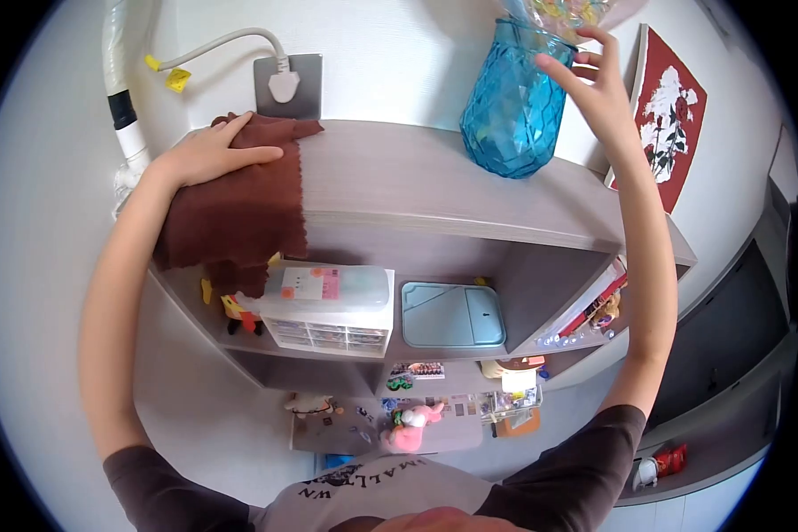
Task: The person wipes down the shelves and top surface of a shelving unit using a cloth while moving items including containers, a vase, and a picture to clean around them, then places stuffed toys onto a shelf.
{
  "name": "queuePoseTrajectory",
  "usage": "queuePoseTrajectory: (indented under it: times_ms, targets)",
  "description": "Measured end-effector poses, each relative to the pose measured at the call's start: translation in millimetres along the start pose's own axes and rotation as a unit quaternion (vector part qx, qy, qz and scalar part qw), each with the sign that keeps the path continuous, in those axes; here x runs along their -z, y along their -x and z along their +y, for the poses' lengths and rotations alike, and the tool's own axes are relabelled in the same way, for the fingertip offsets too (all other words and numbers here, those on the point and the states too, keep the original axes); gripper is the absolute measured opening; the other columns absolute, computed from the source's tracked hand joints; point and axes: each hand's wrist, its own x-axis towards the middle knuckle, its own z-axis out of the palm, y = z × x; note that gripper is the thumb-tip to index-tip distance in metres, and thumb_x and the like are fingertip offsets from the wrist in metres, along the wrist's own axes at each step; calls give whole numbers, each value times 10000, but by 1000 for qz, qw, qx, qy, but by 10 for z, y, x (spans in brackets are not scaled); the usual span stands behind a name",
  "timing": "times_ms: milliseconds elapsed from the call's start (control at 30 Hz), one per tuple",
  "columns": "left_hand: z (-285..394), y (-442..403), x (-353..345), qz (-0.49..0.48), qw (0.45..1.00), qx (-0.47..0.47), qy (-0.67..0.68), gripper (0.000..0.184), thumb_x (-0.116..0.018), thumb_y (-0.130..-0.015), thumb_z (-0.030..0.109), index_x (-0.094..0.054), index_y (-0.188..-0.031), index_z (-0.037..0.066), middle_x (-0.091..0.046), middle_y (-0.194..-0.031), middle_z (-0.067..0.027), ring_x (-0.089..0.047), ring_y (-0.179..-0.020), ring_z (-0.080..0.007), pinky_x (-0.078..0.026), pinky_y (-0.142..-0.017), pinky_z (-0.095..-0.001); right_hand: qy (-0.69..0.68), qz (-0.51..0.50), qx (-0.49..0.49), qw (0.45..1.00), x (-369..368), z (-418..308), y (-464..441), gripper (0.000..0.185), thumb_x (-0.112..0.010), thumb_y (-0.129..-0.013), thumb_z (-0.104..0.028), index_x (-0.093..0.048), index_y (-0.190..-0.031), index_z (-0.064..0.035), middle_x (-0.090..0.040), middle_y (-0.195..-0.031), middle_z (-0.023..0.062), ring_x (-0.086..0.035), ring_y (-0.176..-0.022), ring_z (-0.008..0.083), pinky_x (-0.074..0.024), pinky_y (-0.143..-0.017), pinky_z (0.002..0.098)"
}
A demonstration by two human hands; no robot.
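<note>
A brown cloth with a zigzag edge lies on the left end of the shelf top and hangs over its front edge. My left hand rests flat on this cloth, fingers and thumb stretched apart. At the right, a blue faceted glass vase stands at the back of the shelf top, tilted in this view. My right hand is at its neck, the thumb on the near side and the fingers curled by the rim. Clear wrapping with colourful bits sticks out of the vase, cut off by the frame.
A red and white flower picture leans on the wall beside the vase. A plug sits in the wall socket, near a white pipe. Below are a small drawer box, a light blue case and a pink plush toy.
</note>
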Motion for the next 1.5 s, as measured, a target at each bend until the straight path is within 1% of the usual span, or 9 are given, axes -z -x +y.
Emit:
queuePoseTrajectory:
  times_ms: [67, 267, 400, 433, 667, 700, 1100, 1300, 1500]
  targets:
    - [-17, -21, -2, 5, 1000, -2, -2, 957, -474, -614, 697, -277, -1301, 61, -352, -1270, -217, -342, -1179, -336, -275, -976, -325, 17, -28, -13, 999, -37, 61, -17, 654, -681, -678, -412, -354, -1148, -95, -454, -1044, 138, -470, -967, 236, -422, -788, 328]
    - [-49, -37, -16, -2, 1000, -14, 19, 928, -461, -628, 691, -290, -1297, 70, -353, -1266, -223, -337, -1181, -339, -268, -980, -328, 3, -30, 24, 999, -56, 91, -26, 635, -693, -683, -364, -361, -1128, -58, -435, -1110, 130, -424, -1080, 296, -414, -831, 364]
    - [-39, -23, -18, -16, 1000, -17, 0, 925, -442, -626, 707, -279, -1307, 102, -313, -1293, -220, -296, -1206, -333, -252, -990, -338, -29, -32, 1, 999, -156, 15, 34, 743, -726, -651, -334, -287, -1171, -37, -390, -1147, 160, -414, -1087, 290, -427, -825, 352]
    - [-37, -21, -6, -18, 1000, -16, -12, 927, -438, -624, 713, -274, -1310, 111, -300, -1302, -217, -283, -1214, -330, -248, -993, -341, -34, -34, 52, 997, -189, 54, 43, 819, -744, -632, -316, -224, -1187, -13, -390, -1127, 189, -437, -1058, 272, -434, -817, 335]
    - [-5, -135, 37, -71, 997, 7, 20, 1020, -446, -559, 766, -235, -1321, 123, -268, -1325, -195, -254, -1233, -312, -227, -1006, -360, -17, 31, 14, 999, -351, 40, 78, 930, -774, -570, -359, -177, -1163, 38, -449, -1051, 246, -522, -954, 270, -454, -779, 310]
    - [-39, -172, 5, -51, 999, -14, -1, 854, -471, -684, 638, -264, -1293, 77, -345, -1270, -198, -345, -1172, -313, -280, -966, -347, -22, 36, 14, 999, -349, 35, 76, 923, -773, -571, -349, -178, -1162, 37, -448, -1050, 243, -521, -951, 266, -455, -774, 308]
    - [145, -71, 33, -78, 996, -44, -21, 762, -380, -743, 608, -273, -1295, 94, -378, -1262, -159, -350, -1173, -269, -261, -965, -318, -97, 35, -23, 994, -366, -74, 107, 872, -757, -592, -289, -181, -1165, 27, -436, -1051, 214, -512, -939, 236, -448, -770, 295]
    - [24, -244, 34, -86, 992, -63, 67, 872, -484, -656, 646, -297, -1267, 53, -358, -1250, -196, -350, -1162, -295, -274, -954, -327, -63, 58, -2, 996, -385, 3, 92, 877, -757, -590, -308, -191, -1170, 28, -425, -1070, 211, -503, -956, 243, -434, -795, 297]
    - [-44, -242, -1, -89, 976, -107, 165, 845, -555, -648, 594, -319, -1250, 51, -404, -1183, -187, -380, -1122, -273, -294, -924, -315, -64, 58, 7, 996, -390, 37, 90, 879, -757, -587, -324, -204, -1173, 28, -404, -1092, 213, -478, -991, 256, -408, -831, 301]
